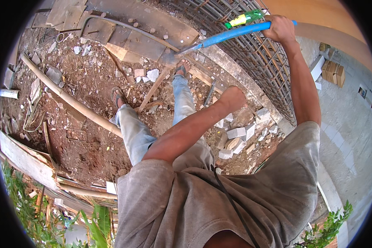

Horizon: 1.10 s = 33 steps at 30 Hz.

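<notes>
My right hand (pixel 280 29), raised at the upper right, is closed round the end of a long blue bar (pixel 235 32) that looks like a pipe-handled lever. Its worn grey tip (pixel 187 51) reaches down-left to the edge of the boards, near the end of a bent steel rod (pixel 130 27). My left hand (pixel 233 99) is a fist in front of my legs. A thin rod (pixel 254 112) shows just beyond it; the fingers hide what they grip. A green plastic bottle (pixel 244 19) with a yellow label lies just above the blue bar, on the rebar cage.
The rebar cage (pixel 273 68) runs along the right beside a concrete edge. Wooden boards (pixel 140 45) with short pegs lie ahead. Broken blocks (pixel 237 133) and rubble cover the soil. A bamboo pole (pixel 70 97) crosses at left. Cardboard boxes (pixel 333 73) stand on the grey floor at right.
</notes>
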Motion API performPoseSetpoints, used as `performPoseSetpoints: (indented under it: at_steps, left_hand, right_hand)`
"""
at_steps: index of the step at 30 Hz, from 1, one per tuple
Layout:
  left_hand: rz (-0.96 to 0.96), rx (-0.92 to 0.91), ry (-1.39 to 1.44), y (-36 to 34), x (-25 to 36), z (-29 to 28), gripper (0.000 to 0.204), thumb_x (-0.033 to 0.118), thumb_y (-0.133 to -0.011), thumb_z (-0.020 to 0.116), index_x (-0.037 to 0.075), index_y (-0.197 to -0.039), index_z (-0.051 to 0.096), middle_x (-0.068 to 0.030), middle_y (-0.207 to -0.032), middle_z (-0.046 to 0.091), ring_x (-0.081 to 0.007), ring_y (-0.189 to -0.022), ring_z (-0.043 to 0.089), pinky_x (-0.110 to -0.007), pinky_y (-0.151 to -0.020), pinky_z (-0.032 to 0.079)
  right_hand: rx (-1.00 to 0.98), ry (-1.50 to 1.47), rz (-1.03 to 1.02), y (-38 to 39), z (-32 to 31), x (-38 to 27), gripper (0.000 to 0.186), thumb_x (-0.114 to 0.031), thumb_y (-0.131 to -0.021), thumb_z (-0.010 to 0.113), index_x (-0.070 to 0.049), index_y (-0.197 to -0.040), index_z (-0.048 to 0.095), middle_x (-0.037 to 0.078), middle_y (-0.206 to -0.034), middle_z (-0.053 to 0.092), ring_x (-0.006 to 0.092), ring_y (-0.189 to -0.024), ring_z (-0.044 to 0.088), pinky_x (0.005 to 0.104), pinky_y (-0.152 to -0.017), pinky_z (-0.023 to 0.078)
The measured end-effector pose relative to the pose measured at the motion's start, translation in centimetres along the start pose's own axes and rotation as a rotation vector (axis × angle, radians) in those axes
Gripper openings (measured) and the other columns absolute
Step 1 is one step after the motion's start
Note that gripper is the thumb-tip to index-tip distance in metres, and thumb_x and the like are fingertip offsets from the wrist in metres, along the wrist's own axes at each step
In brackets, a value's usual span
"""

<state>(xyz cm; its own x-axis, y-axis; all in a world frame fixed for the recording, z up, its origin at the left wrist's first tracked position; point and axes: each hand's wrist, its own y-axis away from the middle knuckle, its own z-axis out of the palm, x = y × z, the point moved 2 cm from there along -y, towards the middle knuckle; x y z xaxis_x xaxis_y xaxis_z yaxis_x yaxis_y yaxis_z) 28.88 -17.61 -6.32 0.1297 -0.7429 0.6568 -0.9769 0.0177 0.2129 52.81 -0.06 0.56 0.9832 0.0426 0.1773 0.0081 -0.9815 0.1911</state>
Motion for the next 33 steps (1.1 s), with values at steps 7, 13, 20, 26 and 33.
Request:
performPoseSetpoints:
  at_steps: [7,13,20,26,33]
  left_hand:
    - [0.054,0.102,-0.055,0.8,-0.1,0.9,0.046,0.051,-0.091,0.058,0.013,-0.068,0.072,-0.003,-0.07,0.07,-0.0207,-0.068,0.07,-0.034,-0.058,0.052]
    - [0.136,0.127,-0.065,1.8,-0.1,1.3,0.043,0.049,-0.09,0.06,0.015,-0.067,0.072,-0.0027,-0.068,0.069,-0.0206,-0.067,0.07,-0.034,-0.056,0.051]
    - [0.237,0.125,-0.116,3.0,-0.2,1.9,0.043,0.049,-0.091,0.057,0.016,-0.068,0.072,-0.0022,-0.069,0.069,-0.0205,-0.068,0.07,-0.034,-0.056,0.05]
    - [0.366,-0.048,-0.209,6.6,-0.7,3.1,0.041,0.046,-0.092,0.058,0.016,-0.068,0.071,-0.0025,-0.069,0.069,-0.019,-0.068,0.07,-0.034,-0.055,0.051]
    - [0.46,0.008,-0.172,9.7,-1.3,3.9,0.028,0.035,-0.088,0.064,0.016,-0.069,0.07,-0.0013,-0.066,0.067,-0.0185,-0.065,0.069,-0.034,-0.054,0.051]
  right_hand:
    - [0.102,0.002,0.035,1.1,0.7,-0.2,0.023,-0.035,-0.065,0.068,-0.012,-0.068,0.066,0.017,-0.065,0.064,0.0406,-0.067,0.064,0.0494,-0.061,0.051]
    - [0.181,0.038,0.107,2.4,0.3,-0.7,0.019,-0.028,-0.053,0.068,-0.012,-0.055,0.058,0.017,-0.056,0.059,0.0395,-0.055,0.06,0.0483,-0.051,0.047]
    - [0.142,0.065,0.226,4.4,-0.7,-1.7,0.016,-0.027,-0.051,0.066,-0.013,-0.056,0.059,0.016,-0.057,0.059,0.0401,-0.056,0.059,0.0503,-0.051,0.046]
    - [0.177,-0.05,0.231,8.4,1.1,-3.5,0.017,-0.024,-0.048,0.066,-0.011,-0.056,0.058,0.017,-0.058,0.059,0.0407,-0.057,0.059,0.0506,-0.054,0.046]
    - [0.169,-0.123,0.368,12.3,1.5,-4.8,0.017,-0.023,-0.049,0.066,-0.01,-0.056,0.057,0.017,-0.058,0.058,0.0419,-0.058,0.058,0.0498,-0.055,0.047]
